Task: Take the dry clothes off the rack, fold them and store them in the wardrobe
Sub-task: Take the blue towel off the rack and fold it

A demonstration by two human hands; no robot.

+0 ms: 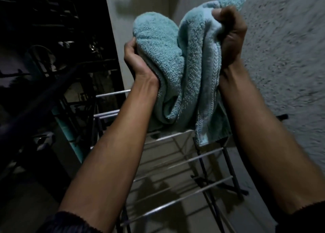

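Both hands, left (139,60) and right (228,37), clamped on teal towel (186,71) above rack (177,164)

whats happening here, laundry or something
Yes, laundry. A person holds a bunched light blue towel up in both hands: the left hand grips its left side, the right hand clutches the upper right part. It hangs above a drying rack whose visible bars are bare. The towel is not folded yet, and no wardrobe is in view.
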